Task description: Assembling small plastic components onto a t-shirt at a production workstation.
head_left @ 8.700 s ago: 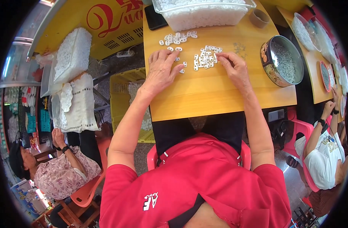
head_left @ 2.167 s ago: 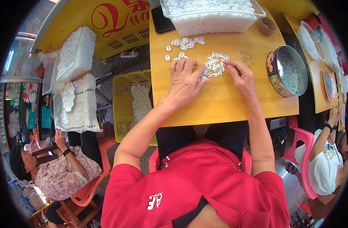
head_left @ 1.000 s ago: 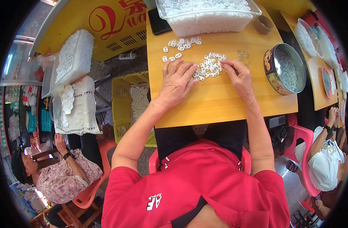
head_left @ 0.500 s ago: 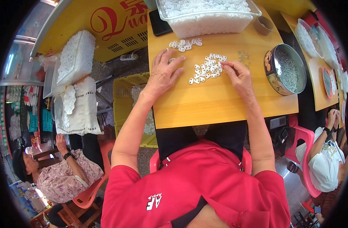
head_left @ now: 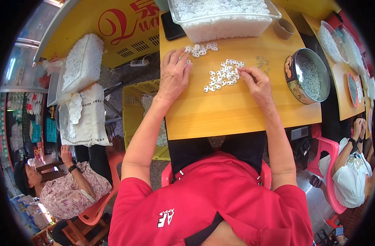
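While the left hand (head_left: 174, 76) lies flat and open on the yellow tabletop (head_left: 232, 110), fingers spread, the right hand (head_left: 256, 82) pinches at the cluster of small white pieces (head_left: 222, 76) between them. Beyond sit a clear tub (head_left: 226, 18) of white pieces and a round tin (head_left: 307, 76).

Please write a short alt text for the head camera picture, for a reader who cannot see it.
A seated person in a red shirt rests the left hand and right hand on a yellow wooden table, either side of a cluster of small white pieces. A clear tub of white pieces and a round tin stand nearby.
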Demonstrator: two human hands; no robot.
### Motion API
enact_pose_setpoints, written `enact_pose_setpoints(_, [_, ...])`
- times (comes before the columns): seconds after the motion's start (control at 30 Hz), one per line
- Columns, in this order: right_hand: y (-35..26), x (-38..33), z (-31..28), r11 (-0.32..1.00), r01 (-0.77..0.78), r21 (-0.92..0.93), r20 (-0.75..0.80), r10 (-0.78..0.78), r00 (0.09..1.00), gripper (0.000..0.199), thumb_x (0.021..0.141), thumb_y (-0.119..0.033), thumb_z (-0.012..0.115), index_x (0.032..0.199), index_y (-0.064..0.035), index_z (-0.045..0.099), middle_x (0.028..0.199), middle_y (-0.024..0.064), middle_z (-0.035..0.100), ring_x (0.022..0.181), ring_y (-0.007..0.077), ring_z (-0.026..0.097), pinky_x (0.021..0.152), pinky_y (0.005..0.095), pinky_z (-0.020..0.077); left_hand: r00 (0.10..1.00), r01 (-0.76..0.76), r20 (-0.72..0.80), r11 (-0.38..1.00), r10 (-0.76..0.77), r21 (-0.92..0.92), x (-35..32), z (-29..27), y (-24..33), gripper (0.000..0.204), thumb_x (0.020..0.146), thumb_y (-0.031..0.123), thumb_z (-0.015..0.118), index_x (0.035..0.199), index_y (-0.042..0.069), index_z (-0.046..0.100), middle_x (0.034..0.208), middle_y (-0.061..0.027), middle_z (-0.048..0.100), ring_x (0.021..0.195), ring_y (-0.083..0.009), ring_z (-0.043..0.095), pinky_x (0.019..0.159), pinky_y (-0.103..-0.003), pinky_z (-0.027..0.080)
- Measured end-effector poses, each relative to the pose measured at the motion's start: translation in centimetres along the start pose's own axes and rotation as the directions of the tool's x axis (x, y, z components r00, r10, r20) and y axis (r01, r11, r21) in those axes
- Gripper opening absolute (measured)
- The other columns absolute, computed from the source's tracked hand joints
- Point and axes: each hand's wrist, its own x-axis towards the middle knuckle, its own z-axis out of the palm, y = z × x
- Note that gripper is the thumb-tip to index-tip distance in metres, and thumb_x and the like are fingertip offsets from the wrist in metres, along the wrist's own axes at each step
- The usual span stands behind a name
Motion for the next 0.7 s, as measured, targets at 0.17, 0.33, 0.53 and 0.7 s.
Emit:
enact_pose_setpoints(0.17, [-0.3, 0.0, 0.0, 1.000, 0.000, -0.005, 0.000, 0.000, 1.000, 0.016, 0.098, -0.008, 0.065, 0.110, 0.0019, 0.071, 0.101, 0.0055, 0.071, 0.095, 0.0122, 0.066, 0.084, 0.0240, 0.0512, 0.998, -0.004, 0.059, 0.985, -0.006, 0.172, 0.3, 1.0, -0.6, 0.048, 0.095, 0.033, 0.065, 0.131, 0.002, 0.060, 0.138, -0.0125, 0.056, 0.135, -0.0365, 0.042, 0.112, -0.051, 0.030])
enact_pose_setpoints(0.33, [-0.1, 0.0, 0.0, 1.000, 0.001, 0.004, -0.001, -0.001, 1.000, 0.016, 0.098, -0.008, 0.065, 0.109, 0.0019, 0.071, 0.101, 0.0058, 0.071, 0.096, 0.0124, 0.066, 0.084, 0.0240, 0.0511, 0.998, 0.027, 0.049, 0.985, -0.036, 0.172, -0.1, 0.9, -0.5, 0.049, 0.095, 0.035, 0.065, 0.131, 0.002, 0.060, 0.136, -0.0139, 0.057, 0.131, -0.0360, 0.044, 0.110, -0.051, 0.031])
enact_pose_setpoints(0.53, [-0.2, 0.0, 0.0, 1.000, 0.000, 0.000, 0.001, 0.000, 1.000, 0.016, 0.098, -0.007, 0.065, 0.109, 0.0024, 0.071, 0.101, 0.0057, 0.071, 0.095, 0.0122, 0.066, 0.084, 0.0236, 0.0509, 0.996, 0.082, 0.016, 0.994, -0.084, 0.065, -0.3, 0.7, -0.9, 0.045, 0.095, 0.030, 0.065, 0.130, 0.002, 0.060, 0.129, -0.0150, 0.059, 0.124, -0.0346, 0.049, 0.106, -0.048, 0.034])
enact_pose_setpoints(0.7, [-0.1, 0.0, 0.0, 1.000, -0.003, -0.003, 0.002, 0.003, 1.000, 0.016, 0.098, -0.008, 0.065, 0.109, 0.0028, 0.071, 0.101, 0.0057, 0.071, 0.096, 0.0124, 0.066, 0.084, 0.0238, 0.0510, 0.987, 0.161, -0.018, 0.986, -0.162, -0.042, -0.1, 0.4, -1.0, 0.042, 0.095, 0.028, 0.065, 0.129, 0.003, 0.061, 0.121, -0.0139, 0.060, 0.119, -0.0332, 0.051, 0.103, -0.047, 0.036])
